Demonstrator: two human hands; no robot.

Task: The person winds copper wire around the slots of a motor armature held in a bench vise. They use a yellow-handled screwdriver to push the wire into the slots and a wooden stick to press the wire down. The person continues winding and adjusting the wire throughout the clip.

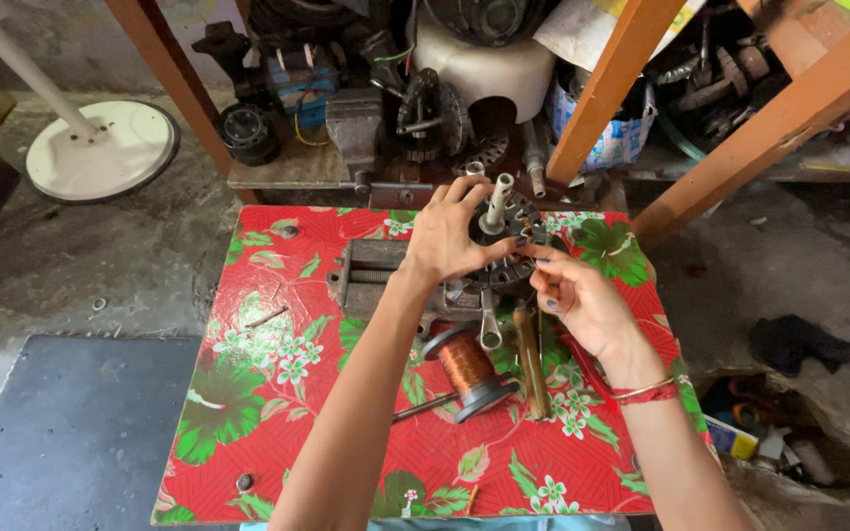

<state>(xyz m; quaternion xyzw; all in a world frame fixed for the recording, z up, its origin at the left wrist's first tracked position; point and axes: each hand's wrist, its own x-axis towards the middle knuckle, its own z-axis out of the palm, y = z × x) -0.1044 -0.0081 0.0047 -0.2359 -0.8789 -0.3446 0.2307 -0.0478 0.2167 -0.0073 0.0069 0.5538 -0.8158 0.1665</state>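
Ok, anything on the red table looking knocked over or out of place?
The copper wire spool lies tipped on its side below the left hand and right hand, with loose screws scattered on the flowered table. Nothing looks spilled or broken.

glossy copper wire on the spool [466, 366], dull grey metal stator [504, 246], glossy floral oilcloth table cover [268, 393], rough orange wooden shelf legs [607, 88].

Here's the tabletop [248, 393], a small square covered in red cloth with green leaves and white flowers. Near the far edge sits a grey metal vise [371, 275], clamping a round motor stator [509, 265] with a pale shaft standing up. Just nearer, at the middle, a spool of copper wire [466, 366] lies tilted, a wrench [489, 324] beside it and a wooden-handled tool [531, 362] alongside. A bolt head [244, 482] shows at the near left corner.
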